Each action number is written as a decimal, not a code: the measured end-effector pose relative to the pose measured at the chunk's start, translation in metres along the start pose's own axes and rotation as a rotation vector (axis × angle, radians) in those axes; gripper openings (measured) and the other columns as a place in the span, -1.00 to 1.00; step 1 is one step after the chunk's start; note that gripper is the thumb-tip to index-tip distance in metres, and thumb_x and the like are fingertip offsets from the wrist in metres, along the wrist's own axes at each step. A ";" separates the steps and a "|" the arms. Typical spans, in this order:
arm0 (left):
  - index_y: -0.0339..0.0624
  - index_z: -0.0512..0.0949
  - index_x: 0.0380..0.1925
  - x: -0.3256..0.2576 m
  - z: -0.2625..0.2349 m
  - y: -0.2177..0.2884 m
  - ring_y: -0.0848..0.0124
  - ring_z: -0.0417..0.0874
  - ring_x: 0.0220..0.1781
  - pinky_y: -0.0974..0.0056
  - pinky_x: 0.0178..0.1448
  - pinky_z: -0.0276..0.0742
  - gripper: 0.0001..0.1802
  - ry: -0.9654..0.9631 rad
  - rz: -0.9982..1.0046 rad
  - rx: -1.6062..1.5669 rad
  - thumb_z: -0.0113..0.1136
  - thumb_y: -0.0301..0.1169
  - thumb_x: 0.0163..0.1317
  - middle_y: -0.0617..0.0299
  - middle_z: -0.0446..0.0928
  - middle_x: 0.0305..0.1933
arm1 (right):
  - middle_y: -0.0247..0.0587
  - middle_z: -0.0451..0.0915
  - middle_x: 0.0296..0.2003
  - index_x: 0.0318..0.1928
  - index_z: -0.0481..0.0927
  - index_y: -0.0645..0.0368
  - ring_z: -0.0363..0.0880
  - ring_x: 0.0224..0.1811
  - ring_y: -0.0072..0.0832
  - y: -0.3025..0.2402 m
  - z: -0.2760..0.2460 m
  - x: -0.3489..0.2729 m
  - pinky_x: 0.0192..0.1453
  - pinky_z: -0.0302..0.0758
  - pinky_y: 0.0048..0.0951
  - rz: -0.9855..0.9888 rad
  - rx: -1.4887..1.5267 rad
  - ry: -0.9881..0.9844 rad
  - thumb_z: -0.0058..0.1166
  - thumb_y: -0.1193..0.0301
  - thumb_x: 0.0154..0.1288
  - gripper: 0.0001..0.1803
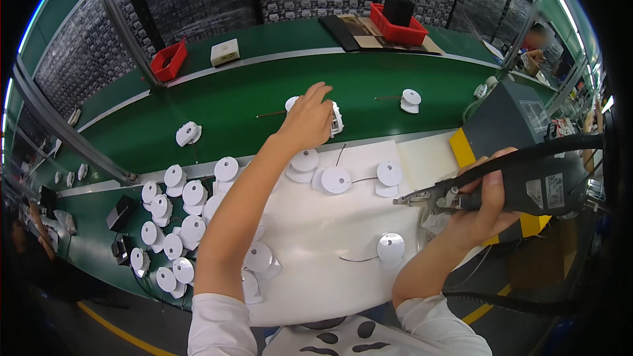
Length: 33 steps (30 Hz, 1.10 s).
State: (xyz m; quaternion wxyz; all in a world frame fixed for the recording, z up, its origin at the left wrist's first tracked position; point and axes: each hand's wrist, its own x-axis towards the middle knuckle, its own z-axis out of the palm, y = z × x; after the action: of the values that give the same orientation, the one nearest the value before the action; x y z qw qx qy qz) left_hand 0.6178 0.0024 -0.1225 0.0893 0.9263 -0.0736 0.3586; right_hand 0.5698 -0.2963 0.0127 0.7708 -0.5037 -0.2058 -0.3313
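My left hand [308, 120] reaches over the green conveyor belt [244, 102], its fingers bent round a white plastic device [337, 119] tilted on its side. The palm hides part of the grip. Just left of that hand shows another white disc [291, 102] with a thin wire beside it. My right hand [486, 201] is closed round the neck of a black handheld power tool [554, 188] with a thick cable. The tool's metal tip [403, 200] points left over the white work surface [323, 250]. Below the tip lies a white disc device [391, 248] with a wire.
Many more white devices [193, 192] crowd the left side of the table. Red bins [169, 60] and a white box [225, 52] stand on the far shelf. A grey machine with yellow corners [508, 118] stands at right. Other people work at both sides.
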 end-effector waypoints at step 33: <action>-0.40 0.62 -0.10 -0.188 -0.039 0.210 0.13 0.67 0.02 0.16 -0.11 0.62 -0.59 -0.025 -0.136 0.072 0.44 -0.42 0.05 -0.02 0.61 0.01 | -0.21 0.60 -0.20 -0.03 0.53 0.35 0.57 -0.25 -0.62 0.014 0.027 -0.059 -0.18 0.50 -0.61 0.324 0.258 -0.482 0.30 0.62 0.16 -0.65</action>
State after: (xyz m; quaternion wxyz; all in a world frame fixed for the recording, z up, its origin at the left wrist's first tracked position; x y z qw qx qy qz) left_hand 0.4124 -0.1793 -0.1978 0.0790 0.9362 0.0016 0.3424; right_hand 0.5388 -0.2499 -0.0235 0.8002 -0.4919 -0.3399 -0.0463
